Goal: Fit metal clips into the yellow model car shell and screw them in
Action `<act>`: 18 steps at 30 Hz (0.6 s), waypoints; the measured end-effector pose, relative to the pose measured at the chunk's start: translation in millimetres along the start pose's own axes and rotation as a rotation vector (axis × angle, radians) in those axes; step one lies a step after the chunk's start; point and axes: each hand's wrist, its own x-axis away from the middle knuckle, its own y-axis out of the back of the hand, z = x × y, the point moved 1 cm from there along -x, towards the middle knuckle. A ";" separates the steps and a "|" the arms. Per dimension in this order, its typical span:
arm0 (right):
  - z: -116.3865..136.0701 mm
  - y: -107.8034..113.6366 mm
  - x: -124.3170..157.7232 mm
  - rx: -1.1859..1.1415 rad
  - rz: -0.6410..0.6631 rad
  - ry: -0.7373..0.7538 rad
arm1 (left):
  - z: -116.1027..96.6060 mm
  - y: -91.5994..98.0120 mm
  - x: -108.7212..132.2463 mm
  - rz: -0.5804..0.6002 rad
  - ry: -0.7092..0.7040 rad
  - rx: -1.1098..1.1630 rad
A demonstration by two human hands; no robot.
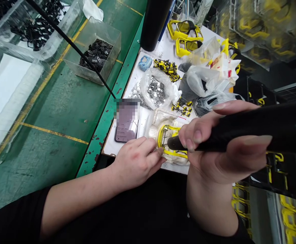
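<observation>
Yellow plastic goggle frame (162, 145) is laid on crumpled white wrapping (160, 123) at the near edge of a white worktable (109, 149). Its left rim is touched by the fingertips (160, 152) of the left hand (135, 162), which is loosely curled and pinches nothing. A black cylindrical driver tool (249, 125) is gripped in the right hand (229, 159), closed around it by fingers and thumb, and its narrow tip (170, 144) is held over the frame's opening; whether the frame is touched by it cannot be told. Just left of the wrapping, a phone (126, 134) with a blurred screen is laid. Farther along the table, a clear bag of small silver metal pieces (155, 89), black-and-yellow parts (167, 69) and yellow goggle frames (185, 30) are spread. A clear acrylic bin of black parts (96, 56) is seen left of the table, over a green floor (61, 149).
</observation>
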 end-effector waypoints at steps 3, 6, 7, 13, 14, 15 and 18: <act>-1.2 -4.0 -3.4 -0.003 0.043 0.014 | 0.0 -1.1 -0.4 0.001 0.001 0.000; -3.8 -4.4 -5.0 0.032 0.119 0.024 | 0.2 -1.3 -1.6 0.018 0.002 -0.008; -4.7 -3.4 -5.0 0.036 0.141 0.017 | 0.0 -1.0 -2.1 0.023 0.003 -0.011; -9.5 7.6 -5.1 -0.055 0.282 -0.025 | -2.3 -3.2 -1.5 0.037 0.004 -0.063; -10.6 9.1 -5.8 -0.077 0.308 -0.033 | -2.0 -4.9 -0.6 0.033 0.005 -0.077; -11.7 10.4 -6.7 -0.092 0.331 -0.040 | -1.4 -6.9 0.6 0.033 0.002 -0.089; -14.2 13.4 -8.6 -0.092 0.362 -0.049 | 0.9 -12.6 3.9 0.063 0.002 -0.143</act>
